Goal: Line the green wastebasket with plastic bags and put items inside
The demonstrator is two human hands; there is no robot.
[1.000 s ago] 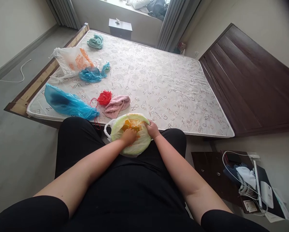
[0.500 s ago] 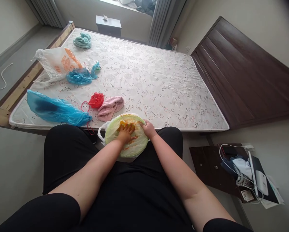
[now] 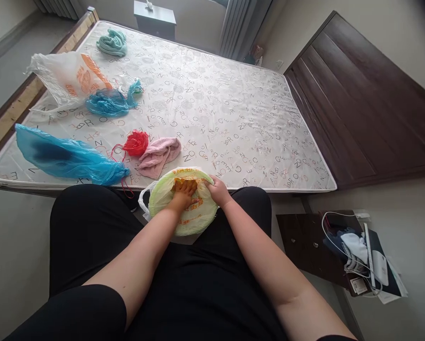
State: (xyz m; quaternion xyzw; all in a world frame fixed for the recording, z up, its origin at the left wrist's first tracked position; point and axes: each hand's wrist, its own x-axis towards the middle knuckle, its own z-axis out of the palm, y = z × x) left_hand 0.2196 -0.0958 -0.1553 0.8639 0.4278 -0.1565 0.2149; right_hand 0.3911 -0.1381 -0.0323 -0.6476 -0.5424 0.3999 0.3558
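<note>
Between my knees is a round, pale-green-rimmed bin (image 3: 159, 199) with a thin plastic bag (image 3: 191, 226) printed in orange spread over its mouth. A white bag handle loops out at its left side. My left hand (image 3: 184, 193) presses down into the middle of the bag, palm down with fingers spread. The fingertips lie by the orange print, and how deep they reach is unclear. At the right of the rim, my right hand (image 3: 217, 190) grips the edge of the bin and bag, thumb on top. The bin's lower part is hidden.
On the mattress (image 3: 212, 118) ahead lie a pink cloth (image 3: 160, 156), a red plastic bundle (image 3: 136, 143), blue bags (image 3: 66, 154), a white-orange bag (image 3: 70, 78) and a green towel (image 3: 112, 42). A cluttered nightstand (image 3: 305, 239) stands at right.
My left hand has shifted slightly left and presses into the bag with its fingers spread. The bin has tilted a little. The right hand keeps its grip. The camera view has tipped downward.
</note>
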